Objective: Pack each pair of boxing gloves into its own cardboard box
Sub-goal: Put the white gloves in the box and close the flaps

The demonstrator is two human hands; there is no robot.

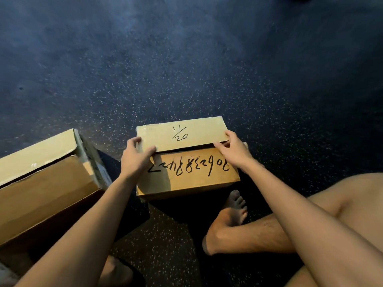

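Lower right of the frame: the person sits cross-legged, one bare foot (232, 212) lying just beside the near edge of the small brown cardboard box (187, 186).

Lower left: a larger brown cardboard box (41, 183) sits on the floor. Its top flaps are folded down but not flush, and a dark gap shows along the seam. No tape can be made out on it.

Centre: the small brown cardboard box stands on the floor between the forearms. Its near flap (192, 168), a brown panel bearing a handwritten number string, lies flat. The far flap (182, 135), a pale cardboard panel marked "11/20", overlaps the near flap's edge.

Grip state:
- The left hand (135, 154) holds the left end of the far flap, fingers wrapped over its side edge and thumb laid on top.
- The right hand (233, 149) holds the right end, fingers on the upper face and thumb at the seam.

Upper frame: dark speckled rubber floor (186, 59).

Task status: no boxing gloves are visible; whether each box contains a pair cannot be told. Judging from the lowered flaps, loading appears finished for both boxes. The current step appears to be closing the small box. Remaining work is probably seating this flap and securing both seams.
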